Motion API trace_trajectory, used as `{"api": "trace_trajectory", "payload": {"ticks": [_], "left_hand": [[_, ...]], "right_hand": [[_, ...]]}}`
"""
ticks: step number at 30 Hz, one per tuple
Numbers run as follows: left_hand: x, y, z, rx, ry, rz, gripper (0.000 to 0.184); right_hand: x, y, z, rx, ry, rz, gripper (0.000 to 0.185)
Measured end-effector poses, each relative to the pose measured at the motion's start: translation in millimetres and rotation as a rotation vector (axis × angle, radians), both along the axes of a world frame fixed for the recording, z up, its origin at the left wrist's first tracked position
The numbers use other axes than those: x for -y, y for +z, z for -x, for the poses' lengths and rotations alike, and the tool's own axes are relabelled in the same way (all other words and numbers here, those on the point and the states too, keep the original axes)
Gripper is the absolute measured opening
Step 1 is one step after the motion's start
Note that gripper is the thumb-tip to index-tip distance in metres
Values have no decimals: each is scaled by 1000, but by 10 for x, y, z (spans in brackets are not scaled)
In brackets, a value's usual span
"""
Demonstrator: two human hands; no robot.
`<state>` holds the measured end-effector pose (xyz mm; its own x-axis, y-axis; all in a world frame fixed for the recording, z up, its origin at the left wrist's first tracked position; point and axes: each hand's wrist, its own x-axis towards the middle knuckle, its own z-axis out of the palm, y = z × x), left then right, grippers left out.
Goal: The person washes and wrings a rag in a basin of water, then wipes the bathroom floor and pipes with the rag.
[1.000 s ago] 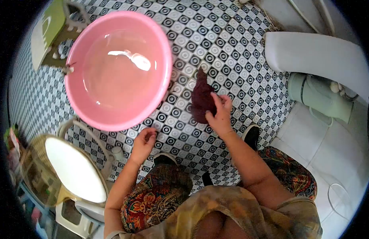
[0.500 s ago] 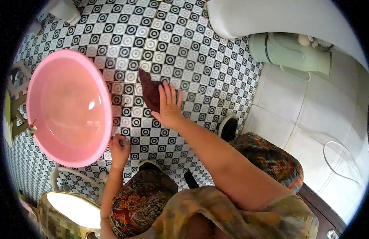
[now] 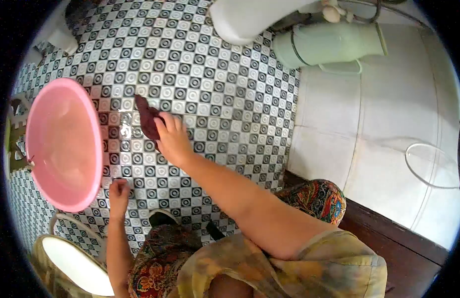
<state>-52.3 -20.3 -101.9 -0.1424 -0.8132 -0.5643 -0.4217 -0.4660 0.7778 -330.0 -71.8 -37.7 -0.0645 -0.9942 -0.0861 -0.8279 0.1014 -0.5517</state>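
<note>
A dark maroon cloth (image 3: 148,119) lies bunched on the patterned tile floor (image 3: 210,94). My right hand (image 3: 173,140) is on its right side, fingers curled over the edge of the cloth. To the left stands a pink basin (image 3: 96,164) with cloudy water in it. My left hand (image 3: 119,197) is beside the basin's lower right side, low over the floor, its fingers curled in with nothing visible in them.
A pale green jug (image 3: 329,44) lies near the white fixture (image 3: 240,25) at the top. An oval white-topped object (image 3: 76,263) is at the lower left. A clear ring (image 3: 431,166) shows at the right, and a dark wooden edge (image 3: 389,238) at the lower right.
The view has turned, so the basin and cloth appear further left. My right hand has gone from flat fingers beside the cloth to fingers curled over it.
</note>
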Motion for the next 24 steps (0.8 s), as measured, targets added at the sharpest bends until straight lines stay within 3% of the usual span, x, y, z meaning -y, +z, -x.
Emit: {"api": "trace_trajectory", "payload": {"ticks": [2,6,8,9,12,14,16,18,19,21,23,24], "left_hand": [[90,479,233,-13,0,-115,14],[10,460,266,-20,-38,-121,16],[8,678,440,27,-87,-133,16],[-30,663,418,40,-142,-101,15],[-55,923,473,92,-259,-105,15],[-178,827,354,113,-215,-73,14],[-232,877,297,148,-253,-85,14],[-280,972,273,205,-305,-78,13],[-276,1023,272,257,-348,-75,13],[-299,1186,307,278,-342,-47,12],[-416,1011,97,291,-393,101,11],[-427,1030,84,299,-302,-61,11]], "right_hand": [[13,6,162,65,-19,56,52],[16,199,973,66,-50,162,32],[-31,294,1548,37,-105,273,28],[-69,429,1842,-73,-144,171,27],[-333,562,2665,-378,-239,241,28],[-504,638,3144,-522,-297,126,30],[-609,692,3485,-647,-315,85,37],[-648,778,3627,-793,-461,-336,53],[-658,756,3675,-784,-463,-332,53],[-671,705,3751,-1020,-265,-490,75],[-635,518,3877,-956,-232,-581,81],[-607,448,3908,-897,-203,-672,87]]}}
